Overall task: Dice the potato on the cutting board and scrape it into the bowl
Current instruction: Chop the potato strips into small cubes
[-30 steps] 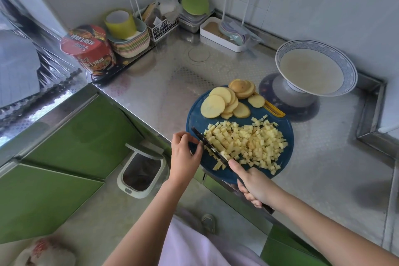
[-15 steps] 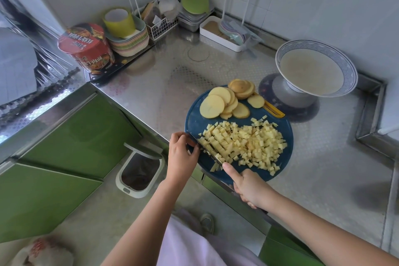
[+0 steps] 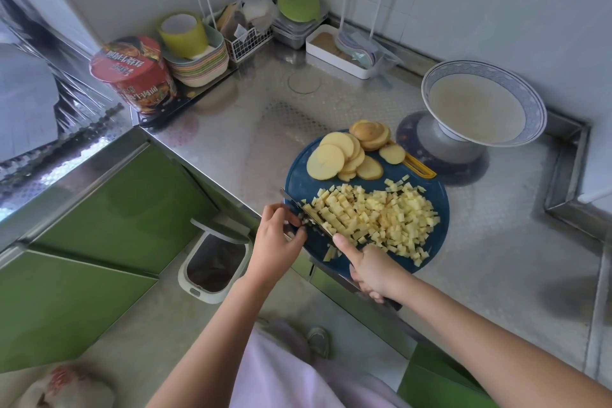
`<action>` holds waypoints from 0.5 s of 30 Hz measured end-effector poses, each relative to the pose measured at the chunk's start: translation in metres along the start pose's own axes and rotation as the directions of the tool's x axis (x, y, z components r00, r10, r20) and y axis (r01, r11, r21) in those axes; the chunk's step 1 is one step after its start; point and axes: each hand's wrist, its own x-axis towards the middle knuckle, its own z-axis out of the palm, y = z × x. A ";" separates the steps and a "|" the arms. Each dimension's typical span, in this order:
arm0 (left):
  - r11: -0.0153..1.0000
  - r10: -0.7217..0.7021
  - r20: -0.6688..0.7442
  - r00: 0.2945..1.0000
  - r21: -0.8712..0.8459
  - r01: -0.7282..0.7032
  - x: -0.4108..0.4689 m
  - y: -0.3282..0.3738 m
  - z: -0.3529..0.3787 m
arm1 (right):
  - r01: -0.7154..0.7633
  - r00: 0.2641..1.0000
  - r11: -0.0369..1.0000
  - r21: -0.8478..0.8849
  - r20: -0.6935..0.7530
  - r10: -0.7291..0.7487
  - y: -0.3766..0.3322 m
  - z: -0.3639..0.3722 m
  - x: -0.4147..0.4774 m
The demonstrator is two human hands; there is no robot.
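Observation:
A round blue cutting board (image 3: 299, 183) lies on the steel counter. A wide pile of diced potato (image 3: 381, 220) covers its middle, and round potato slices (image 3: 344, 156) are stacked at its far left. My right hand (image 3: 371, 272) grips the handle of a knife (image 3: 288, 198), index finger stretched along the spine. The blade lies against the left side of the pile. My left hand (image 3: 276, 238) is at the board's left edge, its fingers and thumb pinching the blade, with small potato bits there. A blue-rimmed white bowl (image 3: 531, 99) stands tilted beyond the board to the right.
A red instant-noodle cup (image 3: 132, 73), stacked bowls (image 3: 202, 63), a wire basket (image 3: 246, 40) and a white tray (image 3: 334, 48) line the back corner. A small bin (image 3: 212, 262) stands on the floor below the counter edge, next to green cabinet doors (image 3: 99, 209).
The knife has shifted left across the board toward its edge. My left hand's fingers have come up and closed on the blade.

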 end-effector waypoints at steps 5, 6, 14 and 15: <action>1.000 0.022 0.013 1.000 -0.017 -0.022 -0.015 -0.003 -0.001 | 0.048 0.991 0.986 0.157 0.113 -0.066 0.006 -0.013 -0.003; 1.000 0.010 0.007 1.000 -0.015 -0.010 -0.018 -0.003 -0.001 | 0.055 0.989 0.983 0.175 0.125 -0.077 0.008 -0.014 -0.004; 0.927 -0.325 0.086 0.942 0.224 0.300 -0.032 0.015 0.006 | 0.096 0.980 0.993 0.076 0.168 -0.107 0.023 -0.023 -0.013; 0.920 -0.352 0.116 0.929 0.223 0.321 -0.032 0.017 0.007 | 0.091 0.980 0.994 0.060 0.172 -0.100 0.025 -0.023 -0.014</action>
